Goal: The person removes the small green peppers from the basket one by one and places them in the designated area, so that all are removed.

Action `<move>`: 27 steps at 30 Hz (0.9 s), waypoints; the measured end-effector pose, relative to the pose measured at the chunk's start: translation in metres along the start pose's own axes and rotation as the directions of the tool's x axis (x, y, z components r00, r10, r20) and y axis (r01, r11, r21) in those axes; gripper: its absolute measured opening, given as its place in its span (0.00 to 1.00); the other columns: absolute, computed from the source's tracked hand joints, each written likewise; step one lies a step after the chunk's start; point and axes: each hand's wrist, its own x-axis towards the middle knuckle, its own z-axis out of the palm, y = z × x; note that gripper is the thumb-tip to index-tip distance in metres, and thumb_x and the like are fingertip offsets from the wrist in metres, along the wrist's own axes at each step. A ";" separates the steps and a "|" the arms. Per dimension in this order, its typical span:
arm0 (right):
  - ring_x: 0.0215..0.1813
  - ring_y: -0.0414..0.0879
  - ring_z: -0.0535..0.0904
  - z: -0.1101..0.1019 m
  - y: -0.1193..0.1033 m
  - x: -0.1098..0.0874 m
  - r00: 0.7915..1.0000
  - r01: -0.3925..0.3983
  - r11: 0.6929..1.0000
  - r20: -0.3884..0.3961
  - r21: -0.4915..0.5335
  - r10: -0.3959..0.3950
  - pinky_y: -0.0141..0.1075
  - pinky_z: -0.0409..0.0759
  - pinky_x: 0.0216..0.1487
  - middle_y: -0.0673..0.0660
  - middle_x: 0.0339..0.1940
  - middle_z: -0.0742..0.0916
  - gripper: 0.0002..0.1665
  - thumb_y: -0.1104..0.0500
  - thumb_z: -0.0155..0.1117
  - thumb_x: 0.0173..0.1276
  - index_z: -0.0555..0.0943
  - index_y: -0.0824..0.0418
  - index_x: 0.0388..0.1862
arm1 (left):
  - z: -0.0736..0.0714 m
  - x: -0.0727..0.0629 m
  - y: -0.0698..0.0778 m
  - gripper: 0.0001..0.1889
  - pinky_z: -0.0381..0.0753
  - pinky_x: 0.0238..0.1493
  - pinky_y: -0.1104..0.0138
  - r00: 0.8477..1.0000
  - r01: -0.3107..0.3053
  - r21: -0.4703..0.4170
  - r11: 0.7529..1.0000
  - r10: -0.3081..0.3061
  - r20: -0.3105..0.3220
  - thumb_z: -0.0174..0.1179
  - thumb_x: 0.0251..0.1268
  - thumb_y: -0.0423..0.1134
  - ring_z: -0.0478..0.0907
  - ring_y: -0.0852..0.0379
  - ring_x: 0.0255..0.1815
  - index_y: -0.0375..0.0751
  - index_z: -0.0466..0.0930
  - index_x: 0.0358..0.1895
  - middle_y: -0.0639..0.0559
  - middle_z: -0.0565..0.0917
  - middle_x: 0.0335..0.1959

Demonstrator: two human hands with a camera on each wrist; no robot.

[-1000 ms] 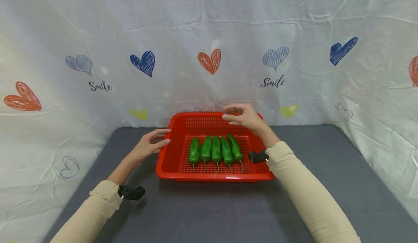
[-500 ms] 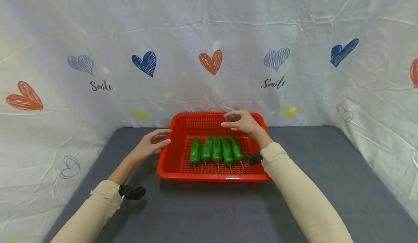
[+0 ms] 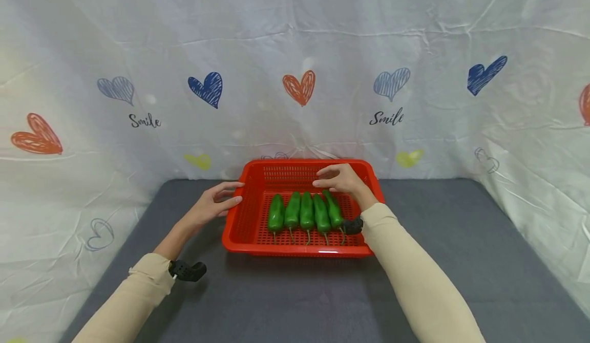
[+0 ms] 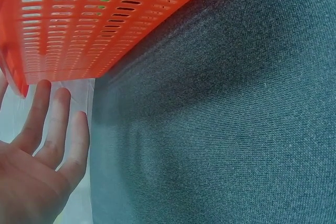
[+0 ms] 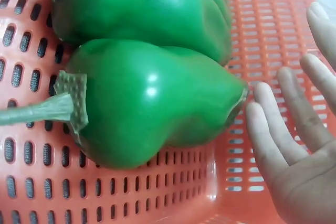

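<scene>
Several green chili peppers (image 3: 307, 211) lie side by side in a red plastic basket (image 3: 295, 250), stems toward the near side. My left hand (image 3: 213, 203) is at the basket's left rim, thumb and index fingertips right at the edge; in the left wrist view its other fingers extend loosely beside the slotted outer wall. My right hand (image 3: 344, 180) is over the back right of the basket, fingers loosely bent and holding nothing. In the right wrist view, its fingertips come close to the tip of the rightmost pepper (image 5: 152, 100).
The basket stands on a dark grey cloth-covered table (image 3: 295, 302). Behind it hangs a white curtain (image 3: 258, 128) printed with hearts and words. A black wrist device (image 3: 186, 271) is strapped at the left sleeve cuff, another (image 3: 353, 226) at the right.
My right hand has moved down and slightly nearer, from over the basket's back rim toward the tips of the right-hand peppers. The left hand stays at the left rim; the peppers lie as before.
</scene>
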 end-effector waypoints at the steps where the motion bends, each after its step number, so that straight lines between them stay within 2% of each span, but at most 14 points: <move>1: 0.56 0.55 0.81 0.000 0.002 0.000 1.000 0.000 1.000 -0.007 -0.007 0.000 0.53 0.78 0.59 0.62 0.59 0.84 0.30 0.56 0.78 0.63 0.82 0.68 0.61 | 0.000 0.000 0.000 0.29 0.79 0.54 0.44 1.000 0.006 -0.001 1.000 -0.006 -0.003 0.64 0.73 0.45 0.72 0.38 0.65 0.45 0.70 0.73 0.37 0.73 0.68; 11: 0.57 0.56 0.81 0.001 0.017 0.000 0.999 -0.007 1.000 -0.032 0.008 0.008 0.53 0.77 0.60 0.62 0.55 0.86 0.29 0.57 0.78 0.64 0.82 0.67 0.61 | 0.000 0.001 0.000 0.29 0.81 0.53 0.48 1.000 0.011 0.013 1.000 -0.011 -0.002 0.64 0.73 0.46 0.72 0.39 0.65 0.47 0.71 0.73 0.38 0.73 0.67; 17: 0.56 0.55 0.83 0.002 0.023 0.000 0.999 -0.035 0.999 -0.026 0.012 0.036 0.51 0.79 0.59 0.63 0.54 0.87 0.28 0.60 0.77 0.64 0.82 0.69 0.61 | -0.001 0.002 -0.001 0.28 0.81 0.53 0.46 1.000 0.011 -0.002 1.000 -0.011 0.003 0.64 0.74 0.45 0.72 0.38 0.64 0.47 0.71 0.73 0.38 0.73 0.67; 27: 0.57 0.56 0.81 0.003 0.027 0.001 0.998 -0.061 0.996 -0.015 -0.065 0.060 0.49 0.80 0.56 0.64 0.55 0.86 0.25 0.64 0.77 0.63 0.83 0.69 0.59 | 0.000 0.000 0.001 0.28 0.82 0.53 0.48 1.000 0.012 0.005 1.000 -0.012 -0.002 0.64 0.73 0.46 0.72 0.38 0.65 0.47 0.71 0.73 0.38 0.73 0.67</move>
